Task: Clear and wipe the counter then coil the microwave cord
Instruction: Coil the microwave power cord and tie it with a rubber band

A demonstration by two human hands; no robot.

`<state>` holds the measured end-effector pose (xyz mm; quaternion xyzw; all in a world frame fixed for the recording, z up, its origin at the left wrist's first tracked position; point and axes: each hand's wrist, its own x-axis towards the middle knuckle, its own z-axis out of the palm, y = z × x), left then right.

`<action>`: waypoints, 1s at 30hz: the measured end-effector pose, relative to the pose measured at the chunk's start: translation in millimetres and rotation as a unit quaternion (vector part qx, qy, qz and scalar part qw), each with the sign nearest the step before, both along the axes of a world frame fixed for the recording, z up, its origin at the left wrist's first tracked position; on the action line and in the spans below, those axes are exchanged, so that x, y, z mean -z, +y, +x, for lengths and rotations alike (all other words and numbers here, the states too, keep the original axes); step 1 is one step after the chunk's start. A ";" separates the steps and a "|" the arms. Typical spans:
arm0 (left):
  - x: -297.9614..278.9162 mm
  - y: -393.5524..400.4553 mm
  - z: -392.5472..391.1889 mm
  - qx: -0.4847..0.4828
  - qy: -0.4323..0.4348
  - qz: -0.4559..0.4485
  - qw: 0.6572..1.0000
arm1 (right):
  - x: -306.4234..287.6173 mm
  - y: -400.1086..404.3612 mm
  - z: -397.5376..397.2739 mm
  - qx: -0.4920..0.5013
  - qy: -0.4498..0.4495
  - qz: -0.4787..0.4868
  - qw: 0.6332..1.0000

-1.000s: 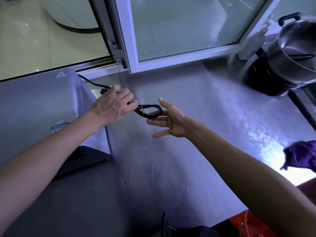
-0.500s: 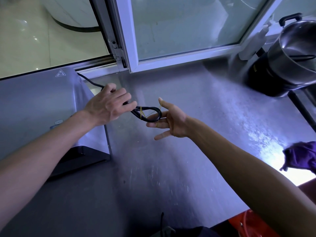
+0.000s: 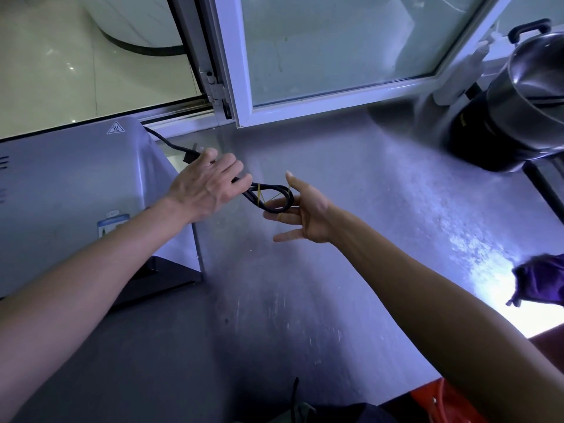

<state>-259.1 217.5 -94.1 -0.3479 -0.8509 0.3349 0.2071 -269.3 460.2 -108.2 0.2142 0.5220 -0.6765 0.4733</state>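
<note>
Right hand (image 3: 308,213): fingers spread and fairly straight, a thin yellow rubber band (image 3: 265,195) stretched off the fingertips across the loop end of the cord (image 3: 276,198). Left hand (image 3: 207,187): fingers curled over the bundled cord, gripping it. Cord: black, smooth, round-section, folded into a narrow elongated loop held above the counter (image 3: 351,239); long axis runs left-right, rounded end toward the right hand, tail leading back-left behind the microwave (image 3: 76,184). Counter: brushed metal, scuffed, glare at right beside a crumpled purple cloth (image 3: 543,282)
</note>
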 end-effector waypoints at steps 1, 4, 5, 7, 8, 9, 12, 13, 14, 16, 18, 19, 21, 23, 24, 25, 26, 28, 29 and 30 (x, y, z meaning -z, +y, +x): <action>0.1 0.6 -0.8 -0.003 0.000 0.000 1.000 | -0.6 1.8 -0.7 0.002 0.000 -0.002 1.000; -0.6 1.4 -1.9 -0.003 0.001 -0.004 1.000 | -2.9 9.8 -4.1 -0.017 0.002 -0.003 1.000; -0.9 1.2 -2.7 -0.003 0.000 -0.008 1.000 | -3.6 12.2 -5.8 -0.027 0.000 -0.006 1.000; -1.4 1.0 -4.5 -0.002 -0.002 -0.021 1.000 | -5.4 15.4 -9.2 -0.050 -0.001 -0.012 0.999; -1.6 1.1 -4.8 -0.003 -0.001 -0.026 1.000 | -6.2 16.3 -10.5 -0.060 0.000 -0.013 0.998; -1.4 1.1 -5.2 -0.004 -0.001 -0.029 1.000 | -6.7 16.6 -11.6 -0.069 0.001 -0.015 0.998; 0.5 1.6 -3.7 -0.007 0.000 -0.035 0.999 | -7.6 17.4 -12.0 -0.081 -0.004 -0.025 0.996; 0.8 2.1 -3.0 -0.007 0.001 -0.039 0.999 | -7.8 17.1 -11.6 -0.084 -0.006 -0.025 0.996; 1.0 2.8 -2.4 -0.006 0.003 -0.041 0.999 | -7.8 16.0 -10.9 -0.084 -0.008 -0.022 0.996; 1.9 4.8 -1.5 -0.007 0.008 -0.043 0.999 | -6.6 10.3 -8.3 -0.064 -0.013 -0.015 0.998; 3.0 6.4 -1.5 -0.010 0.011 -0.045 0.999 | -4.2 1.4 -6.8 -0.029 -0.019 -0.011 0.999; 3.0 6.1 -2.3 -0.010 0.013 -0.044 0.999 | -3.1 -3.2 -6.7 -0.016 -0.020 -0.009 1.000; 3.4 4.9 -2.5 -0.012 0.016 -0.035 0.999 | -0.8 -9.7 -7.3 -0.007 -0.021 -0.007 1.000; 4.4 3.4 -0.5 -0.011 0.019 -0.030 0.999 | 1.0 -14.5 -7.9 -0.009 -0.020 -0.005 1.000; 4.8 3.5 0.6 -0.012 0.020 -0.029 0.999 | 2.3 -17.1 -8.3 -0.005 -0.015 0.005 1.000; 4.8 4.1 1.4 -0.015 0.020 -0.027 0.999 | 3.6 -20.2 -8.8 0.004 -0.008 0.022 1.000; 4.2 5.3 1.9 -0.019 0.019 -0.023 0.999 | 4.9 -23.3 -9.5 0.017 0.000 0.040 0.999; 1.4 8.3 2.3 -0.029 0.015 -0.010 0.999 | 6.8 -28.5 -11.4 0.030 0.016 0.070 0.997; 0.2 9.5 2.6 -0.034 0.014 -0.005 0.999 | 7.0 -29.7 -12.7 0.026 0.023 0.079 0.996; -0.1 10.8 3.2 -0.038 0.016 0.000 0.999 | 6.6 -30.0 -14.4 0.019 0.030 0.088 0.995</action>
